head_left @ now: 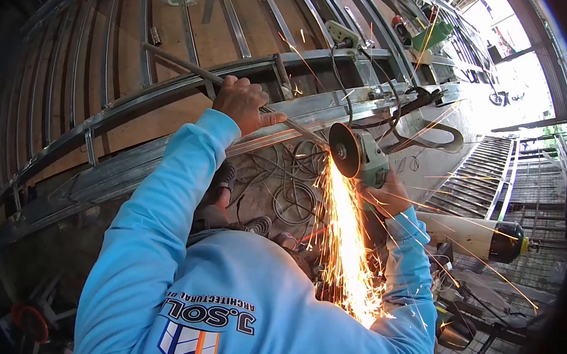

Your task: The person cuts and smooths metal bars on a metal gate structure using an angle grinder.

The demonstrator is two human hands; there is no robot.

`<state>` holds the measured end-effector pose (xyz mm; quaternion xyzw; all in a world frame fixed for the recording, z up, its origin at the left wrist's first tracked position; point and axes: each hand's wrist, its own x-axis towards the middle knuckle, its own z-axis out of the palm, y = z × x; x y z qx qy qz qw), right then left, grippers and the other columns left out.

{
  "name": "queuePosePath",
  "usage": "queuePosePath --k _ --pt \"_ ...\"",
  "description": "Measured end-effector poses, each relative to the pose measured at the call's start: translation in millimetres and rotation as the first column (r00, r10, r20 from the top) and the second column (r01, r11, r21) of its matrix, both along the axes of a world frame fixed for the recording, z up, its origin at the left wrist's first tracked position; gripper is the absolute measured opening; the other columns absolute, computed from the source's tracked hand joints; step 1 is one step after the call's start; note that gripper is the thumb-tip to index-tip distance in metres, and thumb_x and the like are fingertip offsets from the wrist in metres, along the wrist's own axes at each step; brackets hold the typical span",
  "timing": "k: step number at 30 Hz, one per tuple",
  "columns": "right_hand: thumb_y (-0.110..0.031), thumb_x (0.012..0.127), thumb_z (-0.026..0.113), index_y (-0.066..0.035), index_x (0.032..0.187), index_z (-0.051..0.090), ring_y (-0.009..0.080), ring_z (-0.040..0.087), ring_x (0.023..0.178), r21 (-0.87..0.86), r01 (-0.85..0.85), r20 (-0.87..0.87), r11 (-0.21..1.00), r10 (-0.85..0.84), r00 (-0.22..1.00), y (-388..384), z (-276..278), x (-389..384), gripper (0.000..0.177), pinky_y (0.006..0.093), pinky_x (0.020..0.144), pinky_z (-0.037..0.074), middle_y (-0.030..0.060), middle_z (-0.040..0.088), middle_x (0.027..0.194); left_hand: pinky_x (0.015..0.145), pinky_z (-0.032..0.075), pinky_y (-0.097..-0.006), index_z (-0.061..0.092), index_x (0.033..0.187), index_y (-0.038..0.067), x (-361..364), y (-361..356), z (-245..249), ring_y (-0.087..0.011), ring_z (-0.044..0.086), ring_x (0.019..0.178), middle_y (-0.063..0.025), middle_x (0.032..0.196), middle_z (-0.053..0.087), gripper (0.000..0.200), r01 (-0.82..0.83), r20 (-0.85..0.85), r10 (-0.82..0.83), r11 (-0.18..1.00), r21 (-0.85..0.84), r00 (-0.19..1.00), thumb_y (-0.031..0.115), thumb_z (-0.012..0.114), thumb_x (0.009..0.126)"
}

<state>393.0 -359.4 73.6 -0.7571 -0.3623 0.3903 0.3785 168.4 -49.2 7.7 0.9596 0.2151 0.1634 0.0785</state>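
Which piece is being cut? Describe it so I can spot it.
Find the curved steel channel crossing the middle of the view. Lying slantwise over it is a thin rod, gripped by the left hand, its lower end meeting the angle grinder in the right hand. Unlike the flat curved rails around it, it is round, straight and throwing sparks.

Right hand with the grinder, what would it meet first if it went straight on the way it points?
Probably the metal rod that the left hand holds; the disc of the grinder seems to touch it.
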Motion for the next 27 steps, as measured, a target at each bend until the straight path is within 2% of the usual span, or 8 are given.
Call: queuePosePath --k 2,8,14,17,21,23,25,27 --pt "-0.01 0.078 0.08 -0.002 0.135 0.049 0.0161 0.061 0.102 0.087 0.056 -0.168 0.995 -0.041 0.985 -0.3 -10.2 -0.8 0.066 0.0315 0.092 0.049 0.0075 0.066 0.115 0.091 0.038 -0.0414 0.074 0.081 0.01 -0.2 -0.8 0.2 -0.0247 0.059 0.089 -0.0054 0.082 0.065 0.058 -0.003 0.006 0.003 1.0 -0.001 1.0 0.067 0.063 0.083" --pt "-0.012 0.08 0.08 -0.001 0.134 0.048 0.0151 0.061 0.101 -0.09 -0.031 0.136 0.995 0.043 0.99 3.1 12.1 -4.4 0.063 0.0317 0.091 0.049 0.0075 0.066 0.114 0.092 0.038 -0.0417 0.075 0.082 0.009 -0.1 -0.3 -0.5 -0.025 0.059 0.091 -0.0054 0.083 0.065 0.058 0.001 0.003 -0.001 1.0 -0.02 1.0 0.067 0.064 0.083" --pt "-0.018 0.079 0.082 0.002 0.137 0.044 0.0155 0.06 0.106 -0.097 0.018 -0.174 0.995 -0.035 0.984 -7.0 -5.9 4.0 0.072 0.0322 0.094 0.05 0.0098 0.063 0.12 0.088 0.038 -0.0412 0.078 0.083 0.012 0.9 1.1 2.2 -0.0239 0.06 0.088 -0.0055 0.085 0.068 0.065 0.008 -0.015 -0.008 1.0 0.008 1.0 0.072 0.056 0.086" --pt "-0.016 0.082 0.08 0.001 0.136 0.045 0.0148 0.059 0.108 -0.043 -0.023 0.09 0.999 0.027 0.996 -2.1 3.8 -3.3 0.067 0.0302 0.094 0.05 0.0099 0.062 0.121 0.088 0.038 -0.0411 0.077 0.082 0.011 0.2 0.7 2.3 -0.0239 0.06 0.089 -0.0055 0.085 0.068 0.064 0.001 -0.018 -0.001 1.0 0.009 1.0 0.071 0.056 0.086" --pt "-0.017 0.082 0.08 0.0 0.135 0.046 0.0146 0.06 0.106 -0.138 -0.024 0.109 0.99 0.039 0.993 -3.1 8.4 -3.2 0.065 0.0288 0.093 0.05 0.0099 0.063 0.119 0.088 0.038 -0.0407 0.077 0.082 0.011 0.2 0.4 0.2 -0.0241 0.06 0.09 -0.0056 0.085 0.069 0.064 -0.004 -0.001 0.004 1.0 0.026 1.0 0.071 0.056 0.086" --pt "-0.019 0.08 0.082 -0.001 0.134 0.047 0.0139 0.061 0.103 0.036 0.077 -0.2 0.996 -0.068 0.977 -8.1 -12.4 0.9 0.066 0.0295 0.091 0.051 0.0094 0.064 0.117 0.088 0.039 -0.0413 0.077 0.083 0.012 -0.8 0.4 0.2 -0.0242 0.06 0.09 -0.0058 0.085 0.069 0.064 -0.005 -0.006 0.005 1.0 0.024 1.0 0.072 0.056 0.086" --pt "-0.019 0.08 0.082 -0.002 0.132 0.049 0.0138 0.062 0.099 0.012 0.085 -0.16 0.996 -0.082 0.984 -7.3 -4.7 -1.8 0.065 0.0304 0.088 0.051 0.0087 0.066 0.114 0.087 0.039 -0.0425 0.078 0.083 0.012 0.3 -0.4 3.7 -0.0242 0.06 0.091 -0.0058 0.086 0.069 0.065 -0.006 -0.025 0.006 1.0 0.013 1.0 0.073 0.054 0.086" --pt "-0.019 0.08 0.082 -0.003 0.131 0.051 0.0144 0.064 0.095 -0.192 0.011 0.219 0.981 0.032 0.975 -2.4 11.5 -5.4 0.062 0.0316 0.085 0.052 0.0078 0.068 0.11 0.087 0.039 -0.0443 0.078 0.084 0.013 4.3 -1.1 -5.7 -0.0248 0.061 0.092 -0.0062 0.086 0.069 0.066 0.007 -0.013 -0.007 0.999 0.034 1.0 0.074 0.052 0.087"
